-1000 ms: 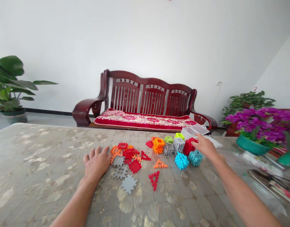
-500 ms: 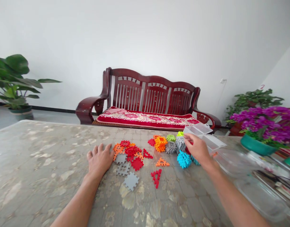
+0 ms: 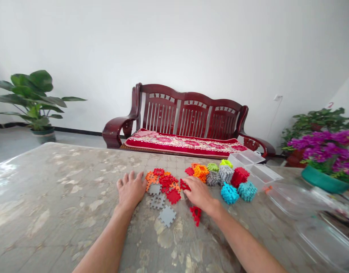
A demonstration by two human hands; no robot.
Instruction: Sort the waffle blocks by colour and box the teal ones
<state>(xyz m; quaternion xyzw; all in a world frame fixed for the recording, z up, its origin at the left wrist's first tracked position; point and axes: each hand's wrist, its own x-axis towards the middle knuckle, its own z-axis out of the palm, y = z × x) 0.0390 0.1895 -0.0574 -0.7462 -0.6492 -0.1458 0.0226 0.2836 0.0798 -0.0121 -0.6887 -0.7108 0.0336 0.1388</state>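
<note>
My left hand (image 3: 132,190) lies flat on the table with its fingers spread, beside the pile of loose interlocking tiles. My right hand (image 3: 199,194) is low over the table, with thumb and fingers closed around a red triangular tile (image 3: 185,184). Between the hands lie red square tiles (image 3: 173,196), orange tiles (image 3: 150,178) and grey square tiles (image 3: 167,215). Another red triangular tile (image 3: 196,215) rests just below my right hand. The orange triangular tile is hidden, apparently beneath that hand.
Stacked tiles stand at the right: orange (image 3: 201,173), grey (image 3: 226,174), red (image 3: 239,176), blue (image 3: 230,193) and teal (image 3: 247,191). Behind them is an open clear compartment box (image 3: 267,172). Clear plastic lids (image 3: 291,197) and a flower pot (image 3: 324,179) occupy the table's right side.
My right hand has moved left from the stacked tiles to the red triangular tile, uncovering the red and teal stacks. My left hand stays on the table. The view has shifted slightly left.
</note>
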